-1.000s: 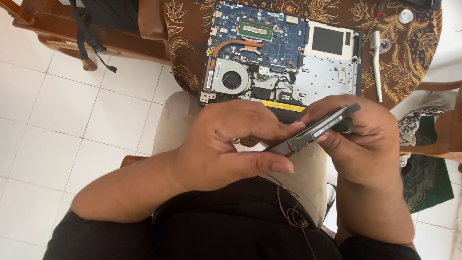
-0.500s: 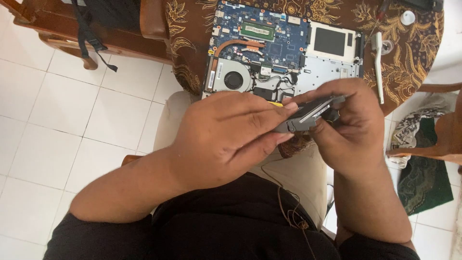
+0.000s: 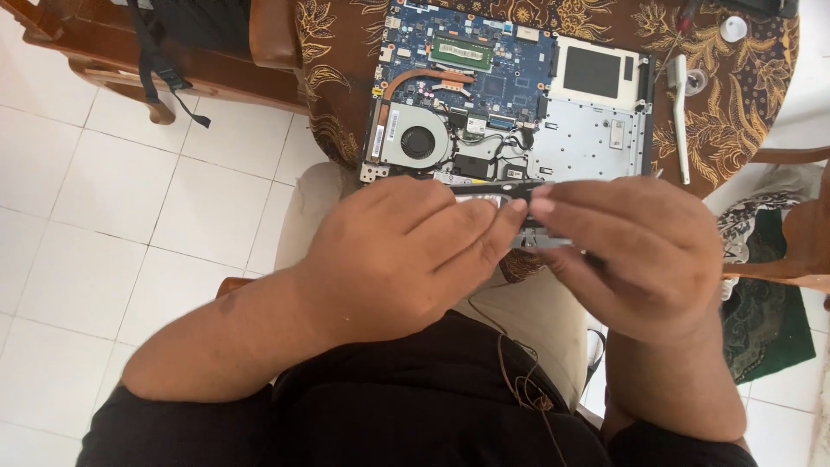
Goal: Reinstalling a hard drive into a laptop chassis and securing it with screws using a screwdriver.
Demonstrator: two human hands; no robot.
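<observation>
Both hands pinch a flat drive point(image 3: 506, 201) between them, left hand point(image 3: 393, 251) and right hand point(image 3: 635, 246) gripping its ends, just near of the opened laptop point(image 3: 510, 95) on the desk point(image 3: 743, 95).

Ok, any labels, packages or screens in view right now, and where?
White sticker: narrow upright strip left of the round laptop fan.
Silver label face on the flat drive: between the left hand and right hand, mostly hidden.
No packages or screens.

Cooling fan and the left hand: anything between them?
In the head view, only the laptop's front edge separates the cooling fan from the left hand, which grips the flat drive module together with the right hand.
</observation>
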